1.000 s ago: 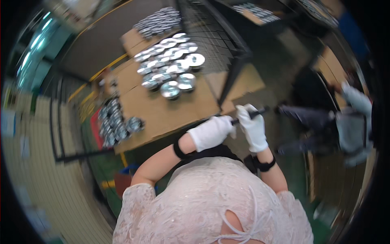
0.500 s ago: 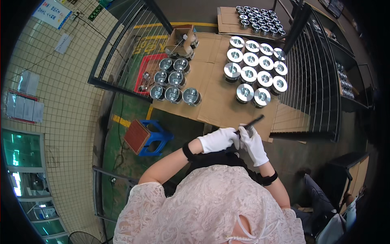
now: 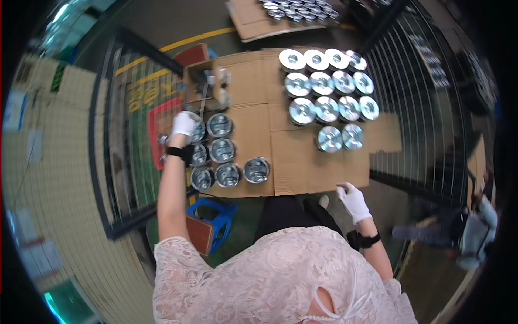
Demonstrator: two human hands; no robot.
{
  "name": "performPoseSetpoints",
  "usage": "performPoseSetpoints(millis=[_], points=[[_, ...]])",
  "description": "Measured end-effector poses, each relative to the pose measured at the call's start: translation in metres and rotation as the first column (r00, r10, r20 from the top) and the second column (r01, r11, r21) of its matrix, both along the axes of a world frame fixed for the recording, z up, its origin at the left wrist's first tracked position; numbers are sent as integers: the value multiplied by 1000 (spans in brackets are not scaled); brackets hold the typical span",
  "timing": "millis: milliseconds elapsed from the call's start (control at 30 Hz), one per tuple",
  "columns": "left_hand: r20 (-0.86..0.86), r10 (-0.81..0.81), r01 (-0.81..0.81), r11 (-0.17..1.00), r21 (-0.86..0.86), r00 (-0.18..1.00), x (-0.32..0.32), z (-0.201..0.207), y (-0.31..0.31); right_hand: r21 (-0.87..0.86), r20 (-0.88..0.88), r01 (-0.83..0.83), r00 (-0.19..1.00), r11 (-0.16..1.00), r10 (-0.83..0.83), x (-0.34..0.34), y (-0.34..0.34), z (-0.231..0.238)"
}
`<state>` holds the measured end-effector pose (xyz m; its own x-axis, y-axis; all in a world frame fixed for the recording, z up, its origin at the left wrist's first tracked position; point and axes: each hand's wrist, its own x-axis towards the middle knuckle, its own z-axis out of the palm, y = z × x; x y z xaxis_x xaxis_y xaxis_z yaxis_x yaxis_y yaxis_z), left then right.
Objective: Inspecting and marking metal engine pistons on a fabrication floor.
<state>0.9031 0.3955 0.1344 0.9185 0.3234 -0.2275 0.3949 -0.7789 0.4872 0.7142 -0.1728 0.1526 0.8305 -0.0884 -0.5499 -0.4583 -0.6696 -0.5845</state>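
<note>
White-gloved, my left hand (image 3: 184,123) reaches to the far left of the cardboard-covered table. It is beside the grey metal pistons (image 3: 222,150) standing in short rows, close to a small open cardboard box (image 3: 200,74). A thin rod (image 3: 204,100) slants from the box toward that hand. Blur hides its fingertips, so I cannot tell whether they grip anything. My right hand (image 3: 354,203), also gloved, hangs just off the table's front right edge, its fingers partly spread and nothing visible in them. Shiny round-topped pistons (image 3: 326,109) stand in rows on the right half. The black stick-like tool is out of sight.
Wire mesh panels (image 3: 410,108) flank the table on both sides. A red tray (image 3: 156,135) lies beyond the left edge. A blue stool (image 3: 224,218) stands below the front left corner. Farther off, another cardboard-topped surface (image 3: 245,27) carries more pistons. Someone else (image 3: 437,229) is at the right.
My hands were together at the front edge around a black stick-like tool. Now they are apart: the left has reached far left to the pistons, the right has shifted slightly right. The view has turned.
</note>
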Motion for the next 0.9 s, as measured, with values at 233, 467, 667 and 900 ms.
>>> performPoseSetpoints(millis=[233,467,667,900], points=[[-13,-126,126,986,108,992,96,-76,118,-51,-36,-78,996,996,76,41,58,-15],[245,-46,25,996,91,968,-19,-45,27,552,-664,709,692,439,-283,115,81,-96],[57,71,-67,996,-66,996,-181,28,-48,484,-858,875,472,-13,-201,208,144,-197],[-115,223,-233,969,-80,968,-287,32,-105,191,-907,810,-70,-554,-415,269,190,-242]])
